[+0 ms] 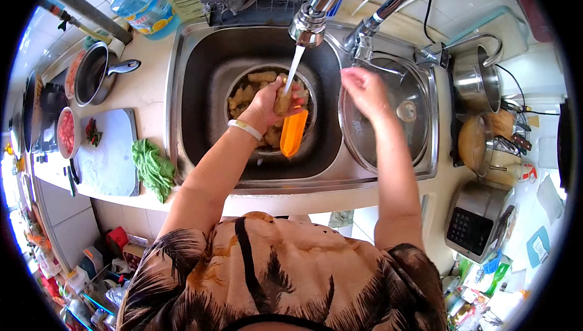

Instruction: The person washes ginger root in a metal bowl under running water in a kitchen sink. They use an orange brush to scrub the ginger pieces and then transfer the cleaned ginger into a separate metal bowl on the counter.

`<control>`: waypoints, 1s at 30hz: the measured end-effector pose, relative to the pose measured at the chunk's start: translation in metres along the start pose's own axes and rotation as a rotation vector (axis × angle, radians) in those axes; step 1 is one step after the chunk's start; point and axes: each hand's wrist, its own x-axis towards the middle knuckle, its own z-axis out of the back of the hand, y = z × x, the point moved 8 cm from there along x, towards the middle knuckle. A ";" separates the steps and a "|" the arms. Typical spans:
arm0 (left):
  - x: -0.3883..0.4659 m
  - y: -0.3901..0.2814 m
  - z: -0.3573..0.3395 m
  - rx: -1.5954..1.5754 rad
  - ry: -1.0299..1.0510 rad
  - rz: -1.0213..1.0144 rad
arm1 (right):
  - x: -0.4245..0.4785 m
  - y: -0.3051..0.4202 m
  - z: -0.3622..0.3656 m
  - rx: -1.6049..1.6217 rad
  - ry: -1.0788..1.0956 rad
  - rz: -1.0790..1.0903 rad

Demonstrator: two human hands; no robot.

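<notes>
My left hand (268, 101), with a pale bangle at its wrist, grips a brown knobbly root (283, 102) that looks like ginger. Water (294, 69) from the chrome faucet (309, 28) runs onto it. Below sits a round bowl (231, 98) in the sink, with several similar pieces (241, 98) inside. A bright orange elongated thing (294, 133) slants over the bowl's front edge, close under my left fingers; its kind is unclear. My right hand (364, 88) is blurred above a glass lid (387, 135) on the drainboard. Its fingers are bent, with nothing visible in them.
Left of the sink (196, 149) lie a green cloth (154, 169) and a cutting board (107, 167) with chopped peppers. Beyond are a bowl of minced meat (67, 133) and a saucepan (93, 76). Bottles and a wire rack (259, 5) line the back. A steel pot (476, 80) stands right.
</notes>
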 end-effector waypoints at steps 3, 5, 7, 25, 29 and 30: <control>-0.009 0.002 0.014 -0.119 0.004 0.013 | 0.030 -0.014 0.026 -0.279 0.015 -0.043; -0.020 0.000 0.028 -0.238 0.021 -0.020 | 0.041 -0.014 0.039 -0.215 0.018 -0.151; -0.041 -0.007 0.025 -0.289 0.142 -0.064 | 0.035 -0.003 0.043 -0.140 0.050 -0.202; -0.115 -0.015 0.036 0.209 -0.009 -0.081 | -0.189 0.057 -0.118 -0.408 -0.018 0.204; -0.138 -0.012 0.051 0.626 -0.171 -0.108 | -0.190 0.074 -0.119 -0.449 -0.046 0.269; -0.145 -0.012 0.046 0.615 -0.169 -0.137 | -0.191 0.077 -0.115 -0.432 -0.075 0.228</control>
